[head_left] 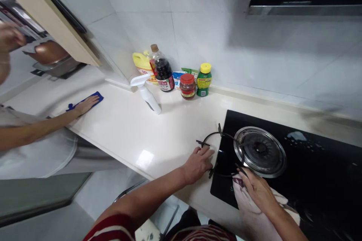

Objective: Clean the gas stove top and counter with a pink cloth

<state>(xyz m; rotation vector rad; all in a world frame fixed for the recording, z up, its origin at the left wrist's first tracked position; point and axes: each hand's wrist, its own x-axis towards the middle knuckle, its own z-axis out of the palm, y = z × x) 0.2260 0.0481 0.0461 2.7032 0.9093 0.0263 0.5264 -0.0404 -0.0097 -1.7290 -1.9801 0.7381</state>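
Observation:
My left hand (198, 163) grips the left side of a black ring-shaped stove grate (220, 129), its fingers curled at the rim. The grate is held tilted over the left edge of the black glass cooktop (316, 180), partly in front of the round metal burner (260, 148). On the near right side of the ring, my right hand (256, 190) is closed around a pale pink cloth (245, 205). The cloth hangs below that hand and touches the grate. My right fingertips are partly hidden.
Along the wall stand a soy sauce bottle (164, 71), a red-lidded jar (187, 87), a green yellow-capped bottle (204, 80) and a yellow jug (140, 63). A white spray bottle (148, 96) stands nearer. At left, another person's hand (86, 105) presses a blue cloth (97, 97).

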